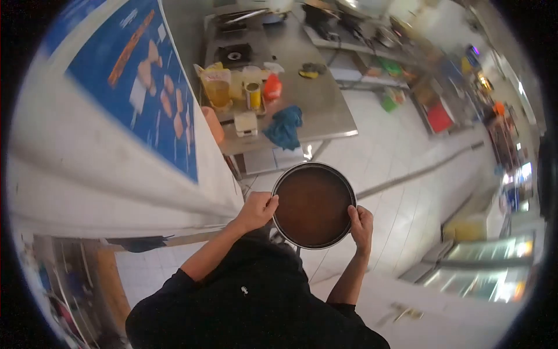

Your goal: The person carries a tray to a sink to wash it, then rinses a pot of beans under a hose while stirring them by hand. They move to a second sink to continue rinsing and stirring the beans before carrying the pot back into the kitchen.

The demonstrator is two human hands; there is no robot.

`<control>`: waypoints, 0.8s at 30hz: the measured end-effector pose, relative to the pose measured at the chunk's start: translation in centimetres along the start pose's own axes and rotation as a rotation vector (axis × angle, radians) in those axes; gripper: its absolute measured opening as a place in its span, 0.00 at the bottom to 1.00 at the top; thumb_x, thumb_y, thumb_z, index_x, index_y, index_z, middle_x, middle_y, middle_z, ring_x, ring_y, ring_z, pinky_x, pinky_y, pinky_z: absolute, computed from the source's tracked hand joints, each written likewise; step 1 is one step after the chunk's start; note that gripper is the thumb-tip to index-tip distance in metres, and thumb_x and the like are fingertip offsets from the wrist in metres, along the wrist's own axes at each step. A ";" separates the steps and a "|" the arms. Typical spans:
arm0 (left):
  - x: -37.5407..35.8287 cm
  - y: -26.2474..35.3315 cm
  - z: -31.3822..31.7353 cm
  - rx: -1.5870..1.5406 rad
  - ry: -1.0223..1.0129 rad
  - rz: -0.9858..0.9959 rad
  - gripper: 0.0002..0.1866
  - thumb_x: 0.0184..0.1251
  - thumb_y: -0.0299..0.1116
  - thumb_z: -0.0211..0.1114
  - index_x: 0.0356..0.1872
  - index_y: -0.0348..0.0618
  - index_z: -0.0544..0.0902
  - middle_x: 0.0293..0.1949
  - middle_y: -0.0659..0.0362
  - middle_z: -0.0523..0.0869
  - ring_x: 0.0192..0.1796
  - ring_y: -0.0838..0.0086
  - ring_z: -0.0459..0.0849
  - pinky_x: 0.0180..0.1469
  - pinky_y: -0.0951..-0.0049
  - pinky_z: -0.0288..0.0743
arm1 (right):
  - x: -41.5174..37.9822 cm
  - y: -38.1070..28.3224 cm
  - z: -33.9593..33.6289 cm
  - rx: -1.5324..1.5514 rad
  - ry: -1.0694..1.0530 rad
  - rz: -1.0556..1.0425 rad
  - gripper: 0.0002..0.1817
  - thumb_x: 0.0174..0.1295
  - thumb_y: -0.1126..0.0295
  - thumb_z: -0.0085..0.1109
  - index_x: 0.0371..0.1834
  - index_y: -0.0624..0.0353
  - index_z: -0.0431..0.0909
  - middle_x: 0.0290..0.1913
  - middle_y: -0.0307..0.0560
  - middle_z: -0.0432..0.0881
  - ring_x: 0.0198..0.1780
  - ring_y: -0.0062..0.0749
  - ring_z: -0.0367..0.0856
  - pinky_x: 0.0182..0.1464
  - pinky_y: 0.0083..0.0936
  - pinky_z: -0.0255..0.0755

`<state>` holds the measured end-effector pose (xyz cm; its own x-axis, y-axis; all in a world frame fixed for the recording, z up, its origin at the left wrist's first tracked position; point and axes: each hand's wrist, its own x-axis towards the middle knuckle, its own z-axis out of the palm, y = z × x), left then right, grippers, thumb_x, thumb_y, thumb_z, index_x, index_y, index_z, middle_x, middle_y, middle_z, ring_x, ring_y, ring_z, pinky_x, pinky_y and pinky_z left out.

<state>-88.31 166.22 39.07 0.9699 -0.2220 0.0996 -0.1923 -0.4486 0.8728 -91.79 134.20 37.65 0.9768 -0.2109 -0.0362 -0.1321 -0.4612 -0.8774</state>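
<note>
A round metal pot (314, 205) filled with a reddish-brown liquid is held level in front of my body, over the floor. My left hand (260, 210) grips its left rim, with the thumb at the edge. At the right rim, my right hand (361, 227) holds on, thumb on top and fingers around the outside. The underside of the pot is hidden.
Ahead stands a steel table (325, 110) with a blue cloth (283, 127), a yellow can (253, 96), a white scale (246, 124) and a red bag (272, 86). A wall with a blue poster (139, 81) rises at left. A green bin (392, 100) stands farther back.
</note>
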 end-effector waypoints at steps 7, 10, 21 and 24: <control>16.6 0.3 -2.2 -0.100 0.301 -0.068 0.21 0.71 0.35 0.58 0.18 0.32 0.72 0.12 0.53 0.71 0.15 0.71 0.73 0.20 0.65 0.64 | 24.0 -10.1 0.4 -0.011 -0.187 -0.137 0.28 0.67 0.55 0.58 0.16 0.63 0.64 0.18 0.34 0.60 0.24 0.21 0.59 0.25 0.29 0.55; 23.6 0.2 -5.3 -0.209 0.342 -0.140 0.20 0.72 0.35 0.57 0.20 0.34 0.71 0.12 0.58 0.70 0.16 0.76 0.69 0.21 0.67 0.60 | 34.9 -13.1 2.5 -0.136 -0.203 -0.320 0.28 0.67 0.55 0.58 0.15 0.62 0.63 0.18 0.34 0.59 0.25 0.20 0.58 0.26 0.28 0.54; 41.7 -3.2 -20.5 -0.103 0.635 -0.336 0.20 0.74 0.40 0.56 0.24 0.36 0.72 0.19 0.60 0.77 0.18 0.77 0.81 0.19 0.73 0.74 | 62.9 -29.2 19.5 0.019 -0.690 -0.670 0.22 0.69 0.58 0.55 0.23 0.66 0.76 0.20 0.36 0.72 0.22 0.19 0.68 0.25 0.23 0.62; 45.4 -8.9 -24.5 0.019 0.698 -0.368 0.20 0.74 0.41 0.56 0.24 0.37 0.73 0.17 0.59 0.77 0.18 0.76 0.81 0.20 0.71 0.75 | 68.7 -30.4 26.5 0.027 -0.784 -0.732 0.21 0.70 0.59 0.53 0.24 0.66 0.79 0.19 0.41 0.76 0.17 0.24 0.72 0.20 0.26 0.65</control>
<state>-38.89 181.34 47.56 0.8396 0.5360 0.0880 0.1632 -0.4036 0.9003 -16.21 156.58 49.19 0.6536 0.7259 0.2141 0.5240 -0.2299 -0.8201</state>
